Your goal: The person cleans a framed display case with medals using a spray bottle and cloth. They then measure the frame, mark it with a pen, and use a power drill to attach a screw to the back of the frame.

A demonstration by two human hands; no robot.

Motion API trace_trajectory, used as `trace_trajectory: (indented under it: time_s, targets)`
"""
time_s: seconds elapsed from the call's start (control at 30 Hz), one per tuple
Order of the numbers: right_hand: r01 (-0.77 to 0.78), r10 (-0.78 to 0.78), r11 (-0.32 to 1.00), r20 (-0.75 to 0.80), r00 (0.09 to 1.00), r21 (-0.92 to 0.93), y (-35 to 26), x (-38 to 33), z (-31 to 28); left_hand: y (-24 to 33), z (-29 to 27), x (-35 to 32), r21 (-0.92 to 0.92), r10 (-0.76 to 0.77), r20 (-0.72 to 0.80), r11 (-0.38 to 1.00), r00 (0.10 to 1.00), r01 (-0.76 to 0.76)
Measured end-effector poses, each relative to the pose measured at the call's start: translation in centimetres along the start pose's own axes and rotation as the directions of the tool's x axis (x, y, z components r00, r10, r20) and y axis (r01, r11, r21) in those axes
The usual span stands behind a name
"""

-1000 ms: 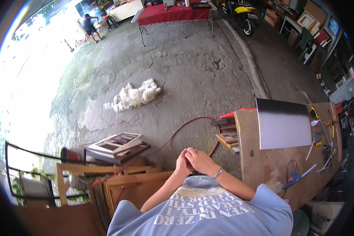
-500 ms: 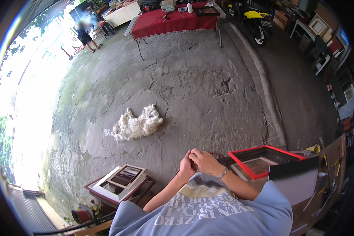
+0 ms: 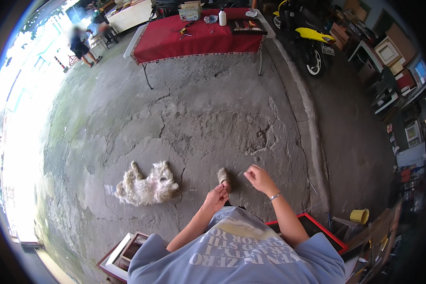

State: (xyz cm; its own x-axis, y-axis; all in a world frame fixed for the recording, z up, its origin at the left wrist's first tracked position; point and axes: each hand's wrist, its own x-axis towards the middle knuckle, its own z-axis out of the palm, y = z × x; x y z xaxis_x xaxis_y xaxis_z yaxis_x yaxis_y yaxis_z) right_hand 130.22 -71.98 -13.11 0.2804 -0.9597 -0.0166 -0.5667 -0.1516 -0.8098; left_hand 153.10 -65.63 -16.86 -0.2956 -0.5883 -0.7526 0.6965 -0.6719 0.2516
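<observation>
My left hand is closed in front of my body, its fingers pressed together; whatever it holds, if anything, is hidden. Apart from it to the right, my right hand hangs over the concrete with its fingers curled; I cannot make out anything in them. A bracelet circles the right wrist. Beneath the left hand, one foot in a tan clog shows on the ground. A red frame lies beside my right arm, partly covered by it. Stacked frames are at my left elbow.
A white shaggy dog lies on its back on the cracked concrete. Ahead stands a table with a red cloth, holding a white bottle and tools. A yellow-and-black motorcycle is parked beyond. At right are a yellow bucket and a workbench.
My hands, together before, have come apart, the right one moving right and forward. The red table appears closer, my foot has come into view, and the dog sits lower in the picture.
</observation>
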Motion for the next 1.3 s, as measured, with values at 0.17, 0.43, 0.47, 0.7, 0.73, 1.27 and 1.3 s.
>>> trace_trajectory:
  time_s: [0.17, 0.43, 0.47, 0.7, 0.73, 1.27, 1.3]
  targets:
    - [-0.582, 0.595, 0.804, -0.174, 0.785, 0.126, 29.2, -9.1, 0.0, 11.2, 12.2, 10.5, 0.217, 0.002, 0.191, 0.975, 0.982, -0.044]
    - [-0.985, 0.970, 0.080, 0.239, 0.043, -0.150, 30.8, -9.9, -3.8, 31.1, 21.0, 25.3, 0.972, 0.461, 0.231, -0.154, 0.856, -0.180]
    - [-0.984, 0.958, 0.091, 0.283, 0.045, -0.154, 31.5, -7.6, -3.8, 32.6, 21.5, 27.7, 0.973, 0.414, 0.198, -0.194, 0.889, -0.127]
    - [-0.463, 0.650, 0.760, 0.550, 0.525, -0.456, 41.7, 21.3, -7.6, 38.5, 23.5, 43.8, 0.954, 0.191, 0.277, -0.173, 0.942, -0.245]
    - [-0.467, 0.621, 0.782, 0.444, 0.646, -0.414, 42.8, 29.0, -9.6, 40.7, 22.7, 45.7, 0.892, 0.218, 0.426, -0.265, 0.878, -0.366]
    - [-0.590, 0.668, 0.743, -0.415, 0.618, 0.316, 44.1, 95.0, -43.9, 82.1, 48.1, 79.3, 0.929, 0.823, 0.369, -0.326, 0.431, -0.173]
    - [-0.631, 0.707, 0.703, -0.418, 0.571, 0.327, 45.1, 96.4, -44.3, 83.6, 48.7, 80.7, 0.908, 0.808, 0.419, -0.388, 0.415, -0.161]
